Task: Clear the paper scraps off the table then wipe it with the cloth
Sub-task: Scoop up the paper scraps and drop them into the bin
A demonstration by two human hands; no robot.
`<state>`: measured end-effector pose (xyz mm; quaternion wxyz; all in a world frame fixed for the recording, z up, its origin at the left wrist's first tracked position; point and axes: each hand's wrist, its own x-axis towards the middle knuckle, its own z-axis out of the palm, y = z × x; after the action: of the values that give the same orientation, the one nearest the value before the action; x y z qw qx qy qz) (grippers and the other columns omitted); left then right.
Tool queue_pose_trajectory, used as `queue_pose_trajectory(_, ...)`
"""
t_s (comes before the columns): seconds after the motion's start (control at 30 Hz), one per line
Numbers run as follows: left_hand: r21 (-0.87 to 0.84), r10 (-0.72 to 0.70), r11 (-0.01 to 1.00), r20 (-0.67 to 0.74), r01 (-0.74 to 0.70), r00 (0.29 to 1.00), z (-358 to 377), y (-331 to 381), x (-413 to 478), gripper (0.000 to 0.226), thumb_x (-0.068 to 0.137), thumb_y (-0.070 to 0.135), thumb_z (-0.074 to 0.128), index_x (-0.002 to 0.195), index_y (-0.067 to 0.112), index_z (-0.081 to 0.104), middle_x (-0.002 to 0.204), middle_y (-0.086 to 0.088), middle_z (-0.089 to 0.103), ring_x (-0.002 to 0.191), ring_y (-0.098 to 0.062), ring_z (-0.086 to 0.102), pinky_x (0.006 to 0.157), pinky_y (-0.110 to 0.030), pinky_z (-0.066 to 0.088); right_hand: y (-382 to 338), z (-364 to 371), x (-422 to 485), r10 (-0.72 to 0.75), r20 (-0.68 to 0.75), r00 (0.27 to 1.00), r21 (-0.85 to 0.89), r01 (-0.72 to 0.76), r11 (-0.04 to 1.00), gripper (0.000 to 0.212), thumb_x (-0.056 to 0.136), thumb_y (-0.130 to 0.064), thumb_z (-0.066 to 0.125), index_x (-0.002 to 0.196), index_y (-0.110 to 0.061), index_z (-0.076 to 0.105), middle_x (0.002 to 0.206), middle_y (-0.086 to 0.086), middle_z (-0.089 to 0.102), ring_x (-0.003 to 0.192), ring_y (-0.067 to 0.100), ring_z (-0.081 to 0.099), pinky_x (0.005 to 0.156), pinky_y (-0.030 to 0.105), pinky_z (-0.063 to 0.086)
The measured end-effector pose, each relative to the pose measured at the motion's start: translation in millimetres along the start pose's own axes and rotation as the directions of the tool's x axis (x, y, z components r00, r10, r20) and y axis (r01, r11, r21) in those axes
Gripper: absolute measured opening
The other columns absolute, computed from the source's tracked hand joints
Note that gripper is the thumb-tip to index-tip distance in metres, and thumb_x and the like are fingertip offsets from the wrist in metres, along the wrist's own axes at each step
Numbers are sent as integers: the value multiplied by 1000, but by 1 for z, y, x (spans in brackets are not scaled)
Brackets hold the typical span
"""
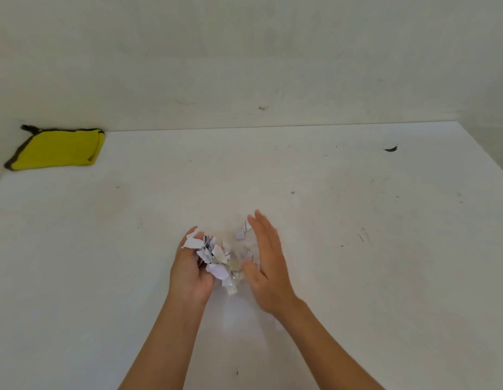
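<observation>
So the left hand point(188, 270) is cupped, fingers curled round a bunch of torn white paper scraps point(213, 254) mid-table. The right hand point(265, 266) is flat with straight fingers, pressing against the pile's other side. The folded yellow cloth with dark trim point(59, 149) sits at the far left corner of the scuffed white table point(357, 220), well apart.

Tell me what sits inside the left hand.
Torn white paper scraps fill the cupped left hand; the open right hand flanks them. The left palm beneath is covered.
</observation>
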<state>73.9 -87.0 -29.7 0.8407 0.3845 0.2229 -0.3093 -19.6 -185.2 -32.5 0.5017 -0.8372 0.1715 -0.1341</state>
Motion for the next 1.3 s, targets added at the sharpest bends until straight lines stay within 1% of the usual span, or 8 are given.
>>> queue_pose_trajectory(0.17, 48, -51, 998, 123, 45, 991, 10, -10, -15, 14, 91, 22, 46, 87, 18, 60, 77, -2, 62, 68, -15, 65, 66, -28, 57, -34, 29, -14, 14, 138, 990, 167, -38, 985, 56, 90, -58, 25, 141, -39, 11, 152, -25, 6, 140, -13, 1, 114, 7, 3)
queue_pose_trajectory(0.37, -28, -108, 993, 132, 113, 985, 21, -12, -27, 26, 95, 30, 41, 103, 16, 62, 105, -1, 67, 107, -19, 61, 82, -39, 50, -33, 36, 1, 39, 160, 986, -39, -33, 999, 46, 102, -25, 22, 145, -30, 8, 149, -27, 1, 139, -11, -15, 120, 33, -9)
queue_pose_trajectory(0.47, 116, -71, 992, 158, 53, 985, 16, -11, -25, 21, 95, 18, 41, 94, 16, 61, 86, -2, 73, 88, -15, 69, 65, -29, 56, -30, 30, 5, 41, 261, 964, -243, 25, 970, 55, 99, -28, 18, 149, -21, -3, 158, -14, -2, 134, -9, -28, 116, 38, -22)
queue_pose_trajectory(0.6, 240, -7, 970, 129, -25, 992, 12, -4, -23, 23, 93, 6, 40, 77, 12, 55, 52, -1, 62, 43, -11, 60, 40, -15, 48, -24, 12, 22, 43, 142, 989, -41, -37, 998, 65, 90, -46, 27, 149, -26, 10, 152, -21, -1, 139, -5, -22, 112, 21, -24)
queue_pose_trajectory(0.77, 299, 31, 952, 124, -67, 992, 10, -2, -20, 16, 94, 9, 41, 96, 2, 56, 63, -5, 66, 54, -14, 64, 45, -20, 52, -32, -2, 32, 1, 277, 961, 61, -19, 998, 43, 98, -31, 44, 139, -20, 42, 151, -5, 35, 142, 2, 16, 118, 26, 11)
queue_pose_trajectory(1.07, 189, -59, 982, 172, 26, 983, 15, -3, -22, 29, 95, 18, 42, 85, 11, 68, 82, -7, 74, 75, -14, 72, 60, -21, 58, -25, 20, 23, 20, 239, 971, 56, -34, 998, 46, 98, -20, 36, 143, -13, 33, 152, -2, 31, 141, -1, 5, 122, 35, 3)
queue_pose_trajectory(1.13, 216, -34, 976, 170, -4, 985, 16, 1, -23, 32, 93, 5, 42, 73, 13, 66, 63, -6, 69, 55, -15, 67, 49, -20, 54, -23, 10, 31, 66, 175, 982, 120, -87, 989, 54, 91, -32, 37, 143, -17, 35, 153, -4, 30, 140, -2, 5, 122, 33, 0)
queue_pose_trajectory(1.3, 301, 16, 952, 121, -52, 993, 4, 20, -17, 18, 92, 2, 40, 78, 13, 45, 38, -2, 47, 29, -11, 42, 34, -12, 36, 8, -12, 54, 168, 311, 935, -441, -15, 897, 61, 96, -48, 36, 148, -21, 21, 159, -2, 1, 146, 14, -10, 118, 40, -13)
